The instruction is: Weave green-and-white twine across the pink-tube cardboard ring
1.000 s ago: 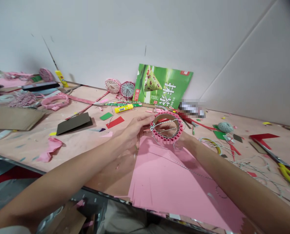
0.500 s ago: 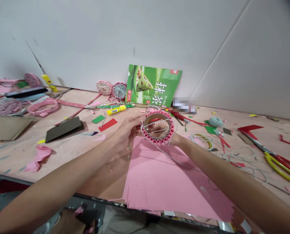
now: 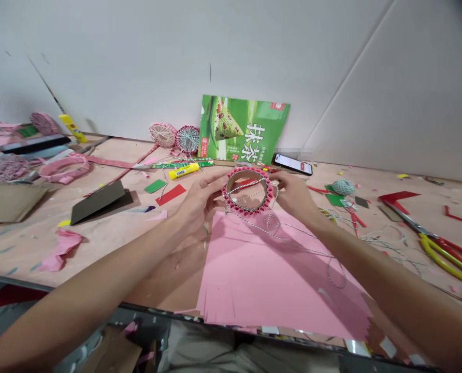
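A cardboard ring edged with small pink paper loops (image 3: 250, 211) is held up over a stack of pink paper. My left hand (image 3: 200, 201) grips its left side, fingers closed on the rim. At the ring's right edge, my right hand (image 3: 296, 196) has its fingers bent together on the grey-and-white string (image 3: 289, 239); the fingertips are partly hidden. Strands of this string cross the ring's opening. Below the ring the rest hangs in a loose loop and trails right, over the pink paper (image 3: 254, 280) and under my right forearm.
Behind stand a green snack bag (image 3: 250, 129) and two string-woven discs (image 3: 187, 140). A glue stick (image 3: 184, 171) and folded dark card (image 3: 99, 203) lie left. To the right are a phone (image 3: 293, 164), a ball of string (image 3: 343, 187) and large scissors (image 3: 444, 254).
My right hand has come from behind the ring to its right edge, with string strands shifting along. The ring has tilted slightly, and the phone now shows clearly.
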A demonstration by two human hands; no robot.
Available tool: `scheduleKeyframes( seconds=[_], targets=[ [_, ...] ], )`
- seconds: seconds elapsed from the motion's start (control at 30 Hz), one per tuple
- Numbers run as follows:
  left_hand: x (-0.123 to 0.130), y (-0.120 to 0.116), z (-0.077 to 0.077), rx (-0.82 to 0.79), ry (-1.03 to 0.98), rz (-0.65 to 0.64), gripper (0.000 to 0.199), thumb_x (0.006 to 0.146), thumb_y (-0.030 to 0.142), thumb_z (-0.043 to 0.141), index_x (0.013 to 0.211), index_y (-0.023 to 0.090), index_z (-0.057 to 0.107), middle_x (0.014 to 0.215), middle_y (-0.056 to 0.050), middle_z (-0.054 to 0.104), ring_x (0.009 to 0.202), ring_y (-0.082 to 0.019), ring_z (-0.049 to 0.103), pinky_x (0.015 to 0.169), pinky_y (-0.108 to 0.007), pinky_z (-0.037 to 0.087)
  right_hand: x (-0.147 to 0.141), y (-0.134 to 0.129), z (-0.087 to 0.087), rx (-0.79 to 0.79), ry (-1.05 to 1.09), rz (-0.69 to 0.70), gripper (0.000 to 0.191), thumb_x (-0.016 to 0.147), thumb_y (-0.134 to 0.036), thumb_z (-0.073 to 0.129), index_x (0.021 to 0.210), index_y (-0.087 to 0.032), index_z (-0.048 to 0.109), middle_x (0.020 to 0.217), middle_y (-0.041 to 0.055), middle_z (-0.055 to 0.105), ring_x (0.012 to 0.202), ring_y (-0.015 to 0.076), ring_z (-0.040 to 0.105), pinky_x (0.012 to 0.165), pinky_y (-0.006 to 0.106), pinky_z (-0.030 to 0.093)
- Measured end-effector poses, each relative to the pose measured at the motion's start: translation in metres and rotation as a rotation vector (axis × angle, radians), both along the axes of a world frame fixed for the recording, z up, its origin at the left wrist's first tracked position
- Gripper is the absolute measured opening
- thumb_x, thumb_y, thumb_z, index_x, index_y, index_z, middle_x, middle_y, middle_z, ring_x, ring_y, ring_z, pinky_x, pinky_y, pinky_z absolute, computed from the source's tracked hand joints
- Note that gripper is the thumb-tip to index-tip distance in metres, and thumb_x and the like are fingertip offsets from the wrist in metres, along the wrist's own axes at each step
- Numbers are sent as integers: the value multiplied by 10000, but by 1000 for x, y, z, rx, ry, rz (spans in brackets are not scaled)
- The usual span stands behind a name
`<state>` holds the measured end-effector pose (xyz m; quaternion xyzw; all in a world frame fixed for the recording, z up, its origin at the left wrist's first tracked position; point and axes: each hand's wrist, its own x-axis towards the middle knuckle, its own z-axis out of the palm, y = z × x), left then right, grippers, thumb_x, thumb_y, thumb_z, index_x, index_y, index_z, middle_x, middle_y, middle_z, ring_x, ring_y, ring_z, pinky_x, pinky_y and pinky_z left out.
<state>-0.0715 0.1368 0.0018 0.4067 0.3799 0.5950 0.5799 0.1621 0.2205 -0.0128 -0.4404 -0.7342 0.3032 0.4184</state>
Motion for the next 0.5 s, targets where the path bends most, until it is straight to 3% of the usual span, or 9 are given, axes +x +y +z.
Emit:
scheduleKeyframes(
  seconds=[0.1,0.13,0.23,0.3,0.37,0.43,0.5],
  targets=[
    [-2,4,-5,-11,16,64,279,852,351,816,1091,206,804,1056,-82,811,659,-130,708,491,-197,504,17,-42,-2,161,156,-232,86,845,-179,579,853,-218,654,846,44,679,739,192,607,708,347,505],
    [-2,4,-6,-10,19,84,272,849,357,818,1070,200,802,1043,-82,808,666,-133,709,487,-196,497,19,-57,-4,236,171,-236,104,853,-162,568,839,-227,649,793,31,657,717,187,599,687,338,497],
    [1,4,-6,-29,23,119,314,822,365,838,1072,182,787,1066,-89,796,683,-141,703,514,-217,520,15,-92,-12,287,14,8,135,891,-186,596,970,-235,693,944,66,728,872,220,673,795,374,542],
    [3,3,-5,-43,28,128,350,807,358,844,1100,178,777,1064,-88,791,682,-143,697,539,-233,539,4,-101,-15,179,-121,111,235,896,-243,629,1116,-222,708,1145,106,739,1060,261,683,940,428,538],
    [5,3,-5,-52,40,142,347,806,352,840,1099,178,774,1045,-78,787,664,-132,684,539,-228,534,-6,-102,-16,-19,-192,172,276,898,-300,637,1145,-206,718,1189,116,736,1099,274,679,980,447,520],
    [4,2,-6,-59,60,149,324,819,355,829,1082,173,774,1020,-75,786,653,-123,674,535,-219,522,-13,-101,-12,-259,-189,285,214,915,-356,618,989,-192,735,997,87,757,907,228,692,842,386,537],
    [4,2,-8,-69,83,149,325,830,363,825,1086,169,772,1007,-82,787,657,-120,671,548,-216,522,-15,-100,-2,-429,-135,392,293,939,-419,589,788,-187,684,746,33,687,661,158,603,650,306,478]
  ],
)
